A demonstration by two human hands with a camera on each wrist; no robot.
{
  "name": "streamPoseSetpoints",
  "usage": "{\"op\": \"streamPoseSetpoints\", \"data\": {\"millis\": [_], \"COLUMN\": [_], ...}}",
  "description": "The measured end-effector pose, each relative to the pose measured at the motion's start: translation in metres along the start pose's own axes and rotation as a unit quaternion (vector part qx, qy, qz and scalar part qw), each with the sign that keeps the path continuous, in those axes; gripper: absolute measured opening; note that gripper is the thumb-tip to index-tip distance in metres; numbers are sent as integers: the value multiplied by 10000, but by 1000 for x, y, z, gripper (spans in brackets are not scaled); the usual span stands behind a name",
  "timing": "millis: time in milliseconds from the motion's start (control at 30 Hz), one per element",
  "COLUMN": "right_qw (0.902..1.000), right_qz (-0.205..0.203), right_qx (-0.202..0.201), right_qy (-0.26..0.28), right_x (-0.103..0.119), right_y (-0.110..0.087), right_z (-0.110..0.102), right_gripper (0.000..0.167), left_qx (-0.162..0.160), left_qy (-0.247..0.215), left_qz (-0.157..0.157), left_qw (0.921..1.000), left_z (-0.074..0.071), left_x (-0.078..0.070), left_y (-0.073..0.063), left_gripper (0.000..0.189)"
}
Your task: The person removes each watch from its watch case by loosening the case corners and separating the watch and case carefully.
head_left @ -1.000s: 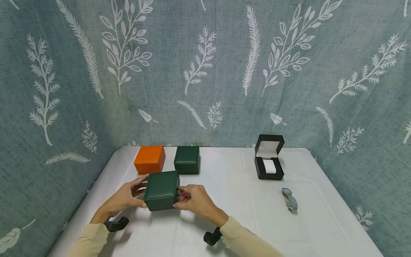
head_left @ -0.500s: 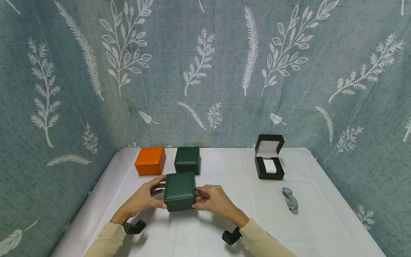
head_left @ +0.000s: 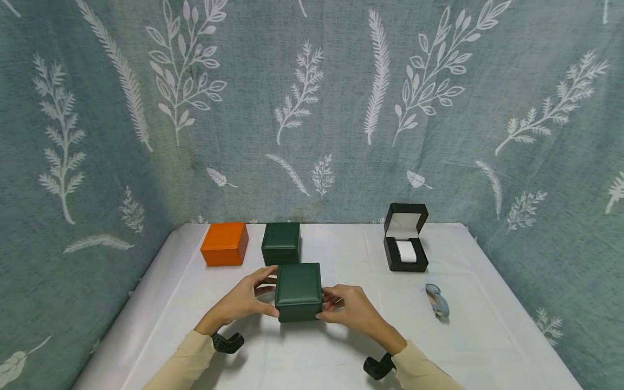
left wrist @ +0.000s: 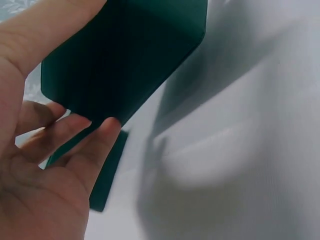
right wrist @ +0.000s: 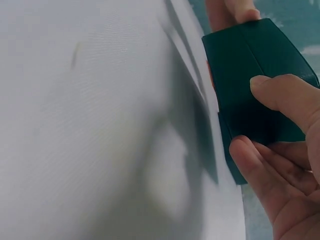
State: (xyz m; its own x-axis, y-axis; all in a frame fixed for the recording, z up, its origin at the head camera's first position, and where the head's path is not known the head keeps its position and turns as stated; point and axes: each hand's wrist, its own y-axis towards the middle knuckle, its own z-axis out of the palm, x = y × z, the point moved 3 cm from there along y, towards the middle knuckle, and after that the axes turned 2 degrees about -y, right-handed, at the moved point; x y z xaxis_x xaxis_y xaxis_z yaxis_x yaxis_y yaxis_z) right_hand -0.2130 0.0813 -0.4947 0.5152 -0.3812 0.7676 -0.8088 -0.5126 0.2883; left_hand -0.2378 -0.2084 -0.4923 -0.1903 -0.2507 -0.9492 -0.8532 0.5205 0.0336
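A closed green box [head_left: 298,284] with a stitched lid is held between both hands, near the middle of the white table. My left hand [head_left: 241,303] grips its left side, thumb at the near corner and fingers along the side. From the right, my right hand [head_left: 352,309] pinches the opposite side between thumb and fingers. Shadows beneath the box [left wrist: 125,55] in the left wrist view put it above the cloth. In the right wrist view, the right thumb presses on the side of the box [right wrist: 240,55].
Behind stand a closed orange box [head_left: 224,245] and a second green box [head_left: 281,236]. At the back right, a black watch box [head_left: 396,260] has its lid up and a white cushion inside. A wristwatch [head_left: 437,301] with a grey-blue strap lies in front of it.
Both hands have carried the green box rightward across the table, from in front of the orange box to in front of the second green box. Their hold stays the same.
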Motion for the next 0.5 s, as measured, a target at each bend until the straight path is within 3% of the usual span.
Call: {"op": "streamPoseSetpoints", "data": {"millis": [500], "right_qw": [9994], "right_qz": [313], "right_qx": [-145], "right_qy": [8], "right_x": [-14], "right_y": [-35], "right_z": [-26], "right_gripper": [53], "left_qx": [146], "left_qy": [37], "left_qz": [78], "left_qw": [9999], "left_z": [40], "left_x": [-5], "left_y": [24], "left_gripper": [118]}}
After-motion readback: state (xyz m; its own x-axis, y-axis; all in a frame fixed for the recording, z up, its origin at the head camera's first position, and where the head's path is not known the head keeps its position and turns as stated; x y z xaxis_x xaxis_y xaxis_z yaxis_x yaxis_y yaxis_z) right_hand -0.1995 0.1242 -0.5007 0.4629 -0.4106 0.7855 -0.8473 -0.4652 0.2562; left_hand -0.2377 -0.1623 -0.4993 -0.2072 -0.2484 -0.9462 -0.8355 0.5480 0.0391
